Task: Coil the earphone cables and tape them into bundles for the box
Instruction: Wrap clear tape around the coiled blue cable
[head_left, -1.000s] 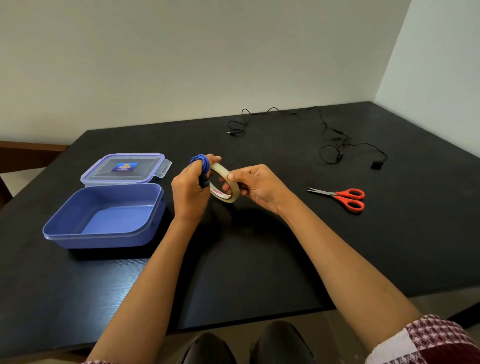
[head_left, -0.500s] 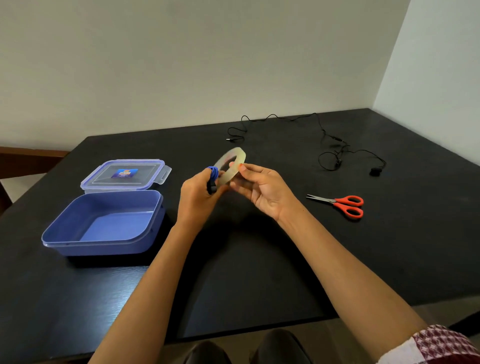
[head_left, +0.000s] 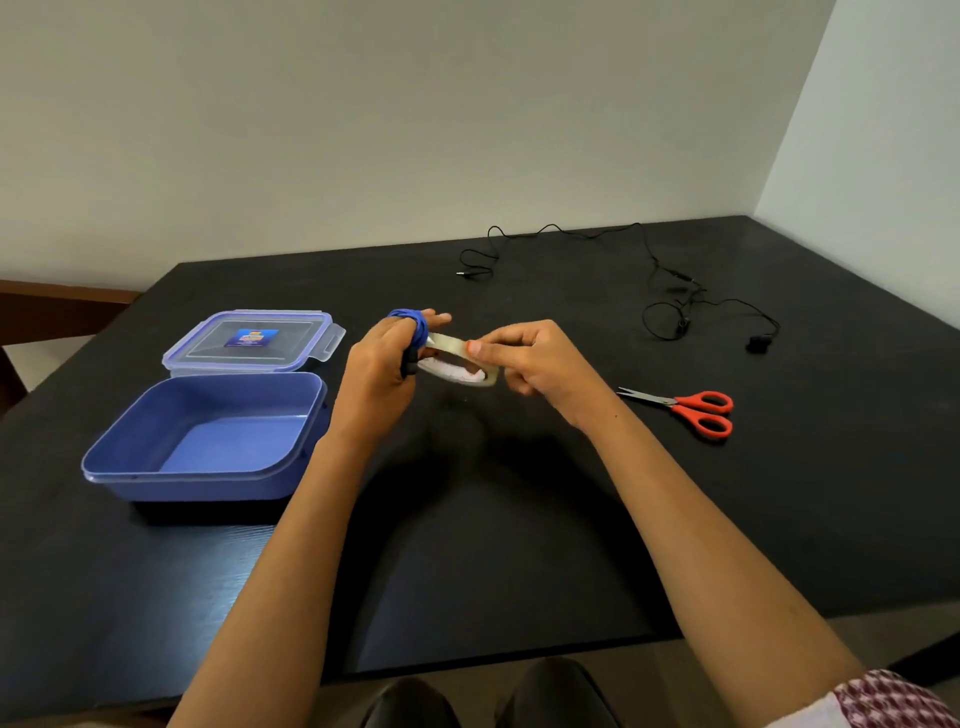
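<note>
My left hand (head_left: 382, 366) holds a coiled blue earphone cable (head_left: 413, 325) wound around its fingers, above the middle of the black table (head_left: 519, 545). My right hand (head_left: 535, 358) pinches a roll of clear tape (head_left: 457, 361) by its rim, right beside the left hand, the roll lying nearly flat between the two hands. A black earphone cable (head_left: 665, 291) lies uncoiled at the back right of the table. The open blue box (head_left: 208, 441) stands to the left, holding nothing that I can see.
The box's clear lid (head_left: 254, 340) lies behind the box. Red-handled scissors (head_left: 691, 408) lie to the right of my hands. A wall runs along the table's far and right sides. My knees show below the near edge.
The tape roll stood upright above my hands half a second ago; my right hand has turned it down to lie nearly flat against the blue coil.
</note>
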